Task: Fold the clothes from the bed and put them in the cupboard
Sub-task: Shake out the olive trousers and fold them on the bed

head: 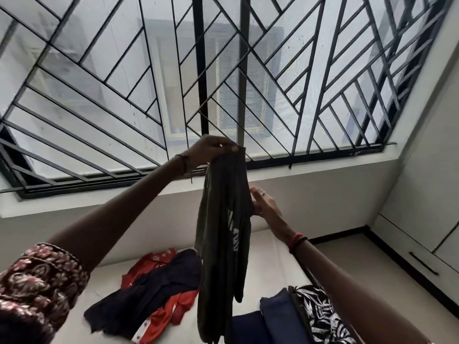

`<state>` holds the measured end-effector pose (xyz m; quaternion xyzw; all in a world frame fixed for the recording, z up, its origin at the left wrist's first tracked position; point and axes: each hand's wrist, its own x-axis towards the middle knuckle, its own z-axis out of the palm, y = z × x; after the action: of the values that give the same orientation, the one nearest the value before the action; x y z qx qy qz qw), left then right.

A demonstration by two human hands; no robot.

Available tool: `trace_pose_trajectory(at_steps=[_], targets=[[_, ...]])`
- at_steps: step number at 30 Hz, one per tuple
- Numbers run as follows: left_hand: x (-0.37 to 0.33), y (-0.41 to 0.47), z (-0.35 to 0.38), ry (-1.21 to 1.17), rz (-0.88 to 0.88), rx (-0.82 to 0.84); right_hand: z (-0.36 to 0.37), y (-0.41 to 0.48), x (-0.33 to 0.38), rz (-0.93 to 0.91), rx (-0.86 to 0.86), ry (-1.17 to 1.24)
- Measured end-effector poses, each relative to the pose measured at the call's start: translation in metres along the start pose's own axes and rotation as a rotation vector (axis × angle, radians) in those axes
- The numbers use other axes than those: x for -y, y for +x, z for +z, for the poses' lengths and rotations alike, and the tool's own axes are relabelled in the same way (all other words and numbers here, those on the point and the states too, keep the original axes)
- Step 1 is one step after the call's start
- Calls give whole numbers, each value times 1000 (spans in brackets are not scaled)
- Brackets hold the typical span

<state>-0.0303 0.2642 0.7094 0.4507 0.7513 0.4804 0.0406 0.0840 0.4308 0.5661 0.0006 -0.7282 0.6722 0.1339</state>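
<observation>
Garment (223,244) is held in the air above the bed (273,249), in front of the window, long axis vertical, bunched into a narrow hanging strip.

Left grip (211,151) is at the top end: fingers are closed in a pinch on the upper hem and all the weight is carried there. The garment lies straight down from this grip.

Right grip (264,206) is lower, at the garment's right edge about a third of the way down. Fingers are laid against the cloth. Whether the edge is actually pinched cannot be told, as the thumb is hidden by the fabric.

Key relation: both grips are stacked along one vertical edge rather than spread across the width. A flat fold likely calls for the right grip to be run along the hem to the far corner, so that the cloth is opened sideways.

On the bed: navy garment (154,289) over red garment (178,306), both unfolded, lower left. Folded stack (285,316) is at lower right, nearer the right arm. Cupboard (422,232) stands at right, well apart.
</observation>
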Motion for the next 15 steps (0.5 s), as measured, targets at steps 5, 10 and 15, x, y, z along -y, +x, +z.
trace_pose_trajectory(at_steps=[5, 10, 15], targets=[[-4, -6, -50, -145, -11, -124, -9, -9, -19, -16, 146, -145], [17, -19, -72, -126, -56, -211, -25, 6, -20, -156, 133, -530], [46, -34, -83, -191, -91, -327, -45, 17, 7, -107, 295, -629]])
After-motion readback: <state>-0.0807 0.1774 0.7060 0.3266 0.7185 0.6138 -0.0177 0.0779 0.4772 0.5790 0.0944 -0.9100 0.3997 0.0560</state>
